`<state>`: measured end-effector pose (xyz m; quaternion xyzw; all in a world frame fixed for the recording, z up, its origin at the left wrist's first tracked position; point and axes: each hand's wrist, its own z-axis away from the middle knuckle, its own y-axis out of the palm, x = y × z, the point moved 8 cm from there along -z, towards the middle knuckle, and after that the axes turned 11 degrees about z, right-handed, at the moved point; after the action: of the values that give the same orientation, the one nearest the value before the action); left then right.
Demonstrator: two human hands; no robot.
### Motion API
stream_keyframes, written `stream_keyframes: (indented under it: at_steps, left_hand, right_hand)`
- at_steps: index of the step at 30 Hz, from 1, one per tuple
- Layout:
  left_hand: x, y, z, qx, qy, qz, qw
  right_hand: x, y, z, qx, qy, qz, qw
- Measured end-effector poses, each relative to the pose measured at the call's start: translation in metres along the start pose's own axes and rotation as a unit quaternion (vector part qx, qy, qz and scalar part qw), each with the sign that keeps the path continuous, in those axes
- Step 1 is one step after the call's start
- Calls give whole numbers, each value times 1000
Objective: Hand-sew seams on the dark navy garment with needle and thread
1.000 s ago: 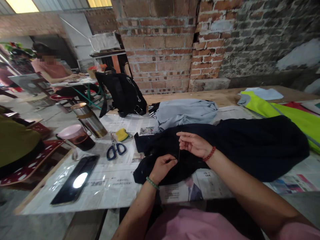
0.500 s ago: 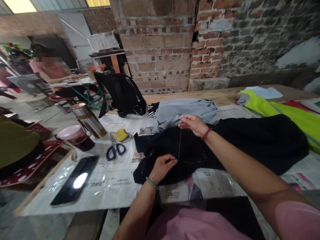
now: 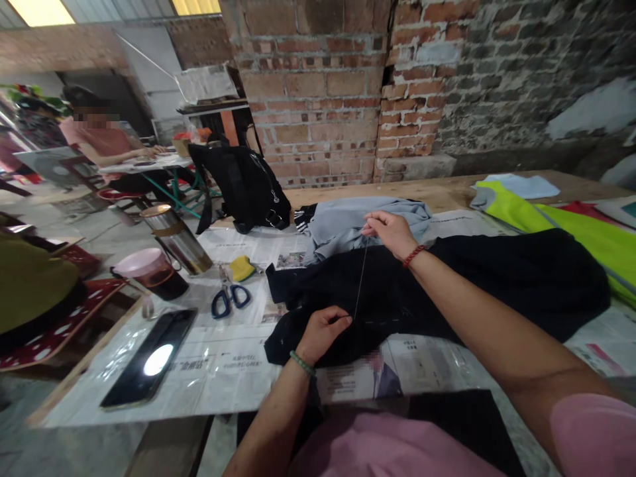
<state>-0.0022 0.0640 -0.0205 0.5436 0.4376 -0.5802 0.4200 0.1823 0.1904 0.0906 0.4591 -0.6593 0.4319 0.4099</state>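
A dark garment point(image 3: 318, 285) lies spread in front of me, with a line of light stitches near its front edge. My left hand point(image 3: 325, 334) is closed on that edge, thumb and forefinger pinching the cloth. Above the garment, my right hand point(image 3: 390, 233) is raised with its fingertips pinched together. A thin pale thread point(image 3: 361, 278) runs taut from those fingertips down to the cloth beside my left thumb. Whether a needle is in the right fingers is too small to tell.
Newspaper under clear plastic covers the table point(image 3: 218, 381). On the left are a phone point(image 3: 149, 361), scissors point(image 3: 229, 298), a yellow object point(image 3: 242, 267), a lidded cup point(image 3: 152, 273) and a steel flask point(image 3: 176, 240). Behind lie grey cloth point(image 3: 342, 222) and a black backpack point(image 3: 238, 185). Another person point(image 3: 99, 136) sits farther back.
My right hand has moved up and slightly to the right, and the thread slants more and shows a longer stretch. My left hand stays on the garment's edge.
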Motion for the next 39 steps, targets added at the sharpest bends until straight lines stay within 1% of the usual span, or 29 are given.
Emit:
stream_keyframes:
  at_steps: [2,5,7,10,13,15,19,22,24,26,27,29,33,35,36,37,38,39]
  left_hand:
    - [0,0,0,-2,-1,1,1000]
    - [1,0,1,-1,-9,3,1000]
    - [1,0,1,1,-9,4,1000]
    - [-2,1,0,-4,-6,3,1000]
    - [-5,-1,0,-20,-9,9,1000]
    - [-9,-1,1,-21,-8,15,1000]
    - [-12,-1,2,-13,-5,16,1000]
    - [-13,-4,2,-17,-5,-2,1000]
    - [-16,-5,1,-13,-3,-43,999]
    - [-25,-3,-2,8,12,-130,991]
    - [-32,-2,-4,22,25,-190,981]
    - [-48,0,-7,51,54,-320,944]
    - [-74,-2,-7,79,90,-517,848]
    - [-78,-6,-5,72,89,-592,798]
    - [-78,-9,-3,67,84,-616,780]
    - [-77,-11,-1,62,80,-628,771]
    - [-75,-12,1,57,79,-629,771]
    - [-72,-13,3,53,80,-620,779]
  right_hand:
    - [-3,4,13,16,4,18,1000]
    - [-14,15,50,58,7,70,996]
    - [-21,21,82,72,-23,110,991]
    - [-34,27,127,71,-67,138,986]
    - [-44,29,153,63,-111,168,977]
    - [-49,30,157,61,-129,192,971]
    - [-52,24,150,45,-148,225,962]
    - [-50,12,145,8,-148,220,964]
    - [-50,2,142,-27,-143,217,965]
    - [-51,-9,139,-61,-137,220,964]
    - [-52,-15,138,-75,-133,223,963]
    - [-55,-23,135,-96,-125,231,960]
    - [-57,-29,132,-110,-121,240,957]
    - [-58,-29,132,-112,-121,243,956]
    - [-59,-28,133,-112,-120,245,956]
    - [-59,-28,133,-110,-119,246,955]
    - [-60,-27,133,-108,-119,248,955]
    - [-61,-26,133,-105,-119,249,955]
